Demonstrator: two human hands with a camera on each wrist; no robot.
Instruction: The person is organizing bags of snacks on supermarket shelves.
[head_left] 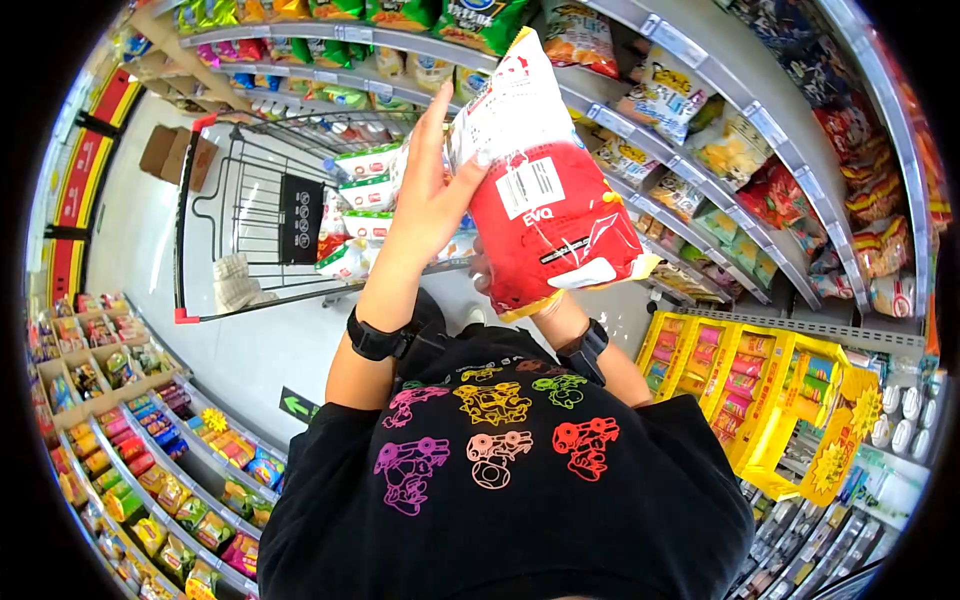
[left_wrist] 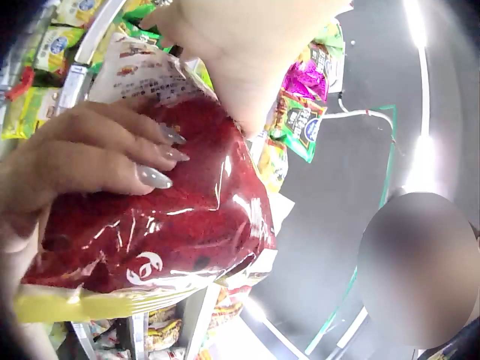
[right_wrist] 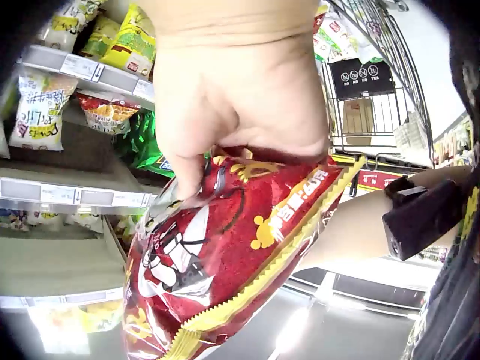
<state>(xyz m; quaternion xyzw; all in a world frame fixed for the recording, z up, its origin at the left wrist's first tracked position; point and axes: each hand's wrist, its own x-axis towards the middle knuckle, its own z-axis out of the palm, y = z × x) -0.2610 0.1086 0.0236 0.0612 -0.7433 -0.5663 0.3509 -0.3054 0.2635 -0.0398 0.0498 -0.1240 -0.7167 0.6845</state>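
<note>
A puffed red and white snack bag (head_left: 560,210) is held up in front of the chest, its barcode side toward the head camera. My right hand (right_wrist: 247,105) grips it from the far side; in the left wrist view its fingers (left_wrist: 112,150) with grey nails curl over the red face. Most of this hand is hidden behind the bag in the head view. My left hand (head_left: 435,190) lies along the bag's left edge, fingers straight and pointing up, thumb touching the printed back. Yellow crimped seams run along the bag's ends.
A wire shopping cart (head_left: 240,210) with several packs (head_left: 365,190) inside stands at the left. Snack shelves (head_left: 690,150) curve along the front and right. Yellow display boxes (head_left: 750,370) stand at the right, more shelves (head_left: 180,480) at the lower left. A cardboard box (head_left: 178,157) sits beyond the cart.
</note>
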